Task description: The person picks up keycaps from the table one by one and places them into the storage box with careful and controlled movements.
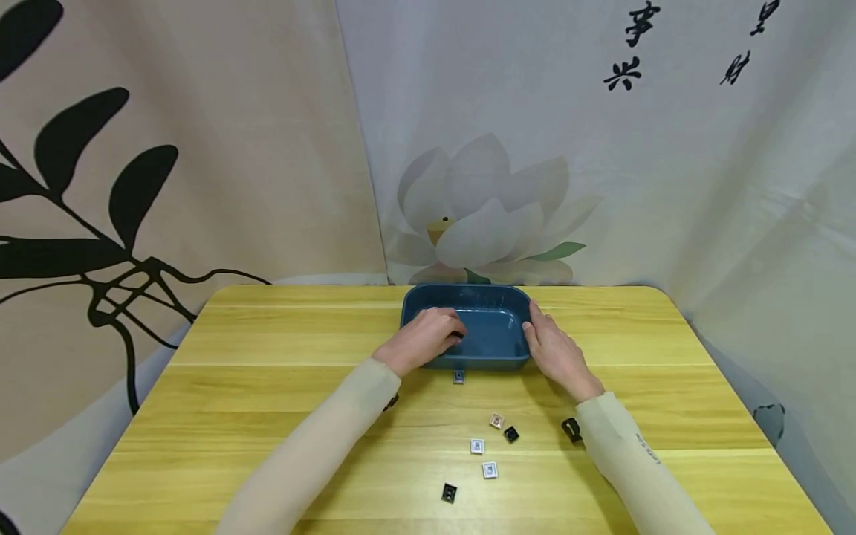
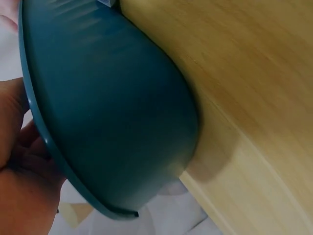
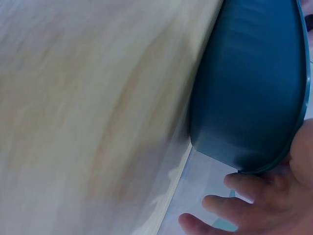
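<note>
A dark blue rectangular tray (image 1: 498,362) stands at the back of the table. My left hand (image 1: 431,336) reaches over its left part with curled fingers. A dark spot shows at those fingertips; whether it is a small piece or shadow is unclear. In the left wrist view, the left hand (image 2: 29,181) is partly hidden behind the tray's rim. My right hand (image 1: 558,355) rests against the tray's right side, its thumb at the rim. In the right wrist view, the right hand's fingers (image 3: 232,208) lie fairly straight and spread near the tray's corner.
A small grey square piece (image 1: 458,377) lies just before the tray. Nearer the front are two whitish pieces (image 1: 477,446), a clear-looking piece (image 1: 496,421), a black piece (image 1: 511,434) and another black piece (image 1: 449,493). A printed curtain (image 1: 301,148) hangs behind the wooden table (image 1: 267,416).
</note>
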Demonstrator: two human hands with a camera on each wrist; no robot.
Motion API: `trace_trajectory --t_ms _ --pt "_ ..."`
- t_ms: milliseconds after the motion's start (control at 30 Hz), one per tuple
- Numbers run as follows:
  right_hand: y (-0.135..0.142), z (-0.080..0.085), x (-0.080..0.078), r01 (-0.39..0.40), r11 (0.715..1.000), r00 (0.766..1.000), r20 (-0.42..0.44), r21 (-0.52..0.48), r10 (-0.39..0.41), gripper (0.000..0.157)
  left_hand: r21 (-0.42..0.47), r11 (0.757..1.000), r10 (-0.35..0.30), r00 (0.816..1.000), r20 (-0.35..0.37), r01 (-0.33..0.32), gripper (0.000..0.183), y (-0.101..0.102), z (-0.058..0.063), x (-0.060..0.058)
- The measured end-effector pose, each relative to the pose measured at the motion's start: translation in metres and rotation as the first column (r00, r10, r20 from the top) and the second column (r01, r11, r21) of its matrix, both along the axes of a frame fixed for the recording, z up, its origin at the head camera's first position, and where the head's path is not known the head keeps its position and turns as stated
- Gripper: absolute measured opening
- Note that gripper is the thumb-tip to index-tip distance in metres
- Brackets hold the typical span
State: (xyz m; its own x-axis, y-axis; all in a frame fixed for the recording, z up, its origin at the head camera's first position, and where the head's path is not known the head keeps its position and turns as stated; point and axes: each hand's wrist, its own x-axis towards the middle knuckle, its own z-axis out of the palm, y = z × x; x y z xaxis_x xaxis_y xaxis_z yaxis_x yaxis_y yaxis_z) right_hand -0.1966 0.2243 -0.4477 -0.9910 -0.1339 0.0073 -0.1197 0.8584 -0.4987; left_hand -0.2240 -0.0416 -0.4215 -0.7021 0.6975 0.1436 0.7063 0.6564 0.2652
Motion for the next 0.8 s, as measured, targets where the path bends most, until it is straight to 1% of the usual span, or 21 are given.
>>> trace_trajectory --t_ms 167,267,500,600,700,800 --pt "0.0 0.0 0.0 0.003 1.0 1.0 0.002 0.0 -0.003 0.06 -0.07 0.997 -0.021 1.0 0.02 0.023 0.018 0.008 -0.002 -0.007" --pt "0.0 0.0 0.0 0.001 1.0 1.0 0.001 -0.003 -0.001 0.06 -0.109 0.994 -0.023 0.999 0.034 0.026 0.019 0.011 -0.003 -0.011" --pt "0.0 0.0 0.0 0.003 1.0 1.0 0.007 -0.01 -0.003 0.06 -0.166 0.984 -0.049 0.997 0.065 0.059 0.018 0.015 -0.004 -0.017" --pt "0.0 -0.001 0.0 0.002 1.0 1.0 0.011 -0.009 -0.002 0.06 -0.182 0.981 -0.051 0.996 0.076 0.064 0.017 0.015 -0.004 -0.018" --pt "0.0 -0.001 0.0 0.002 1.0 1.0 0.01 -0.007 -0.002 0.06 -0.197 0.978 -0.054 0.997 0.064 0.065 0.018 0.015 -0.005 -0.019" --pt "0.001 0.0 0.0 0.005 1.0 1.0 0.007 -0.006 -0.005 0.06 -0.215 0.976 -0.037 0.999 -0.002 0.036 0.019 0.014 -0.007 -0.018"
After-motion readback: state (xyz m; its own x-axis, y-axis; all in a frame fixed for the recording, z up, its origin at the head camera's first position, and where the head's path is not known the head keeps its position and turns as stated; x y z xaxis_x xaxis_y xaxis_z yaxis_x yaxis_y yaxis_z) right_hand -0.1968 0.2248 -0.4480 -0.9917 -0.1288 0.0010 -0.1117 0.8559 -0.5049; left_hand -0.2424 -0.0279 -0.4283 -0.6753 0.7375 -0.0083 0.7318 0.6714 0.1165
